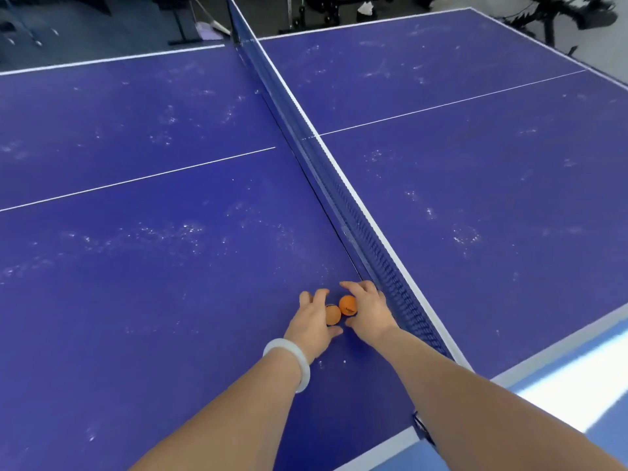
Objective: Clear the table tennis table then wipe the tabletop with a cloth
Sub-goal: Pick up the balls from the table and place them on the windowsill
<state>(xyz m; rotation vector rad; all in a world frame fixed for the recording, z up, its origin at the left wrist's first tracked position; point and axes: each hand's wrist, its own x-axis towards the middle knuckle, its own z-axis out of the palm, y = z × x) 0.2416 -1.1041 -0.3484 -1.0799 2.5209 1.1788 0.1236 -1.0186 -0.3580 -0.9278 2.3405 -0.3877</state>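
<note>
Head view: left hand (314, 319) and right hand (370, 311) are each gripping an orange ball.
Left hand, wearing a white bracelet (289, 363), is curling over the left ball (333, 316); right hand is pinching the right ball (348, 305) between thumb and fingers. Both balls are sitting side by side on the blue bench (170, 300), just beside the net (339, 185); whitish smudges (183, 229) are dotting the bench beyond.

Past the far edge of the table (136, 124) lies a dark floor (102, 35). On it, at upper left, stands a black metal frame (179, 25) with a T-shaped foot. Just right of the frame, a pale rod (212, 23) slants down. Farther right stand black racks (323, 11), too dim to tell apart, with a crumpled white thing (366, 8) near them. Dark ragged shapes (560, 11) spread across the top right corner. At lower right is a light blue floor (608, 406), crossed by a bright white glare (577, 372).
</note>
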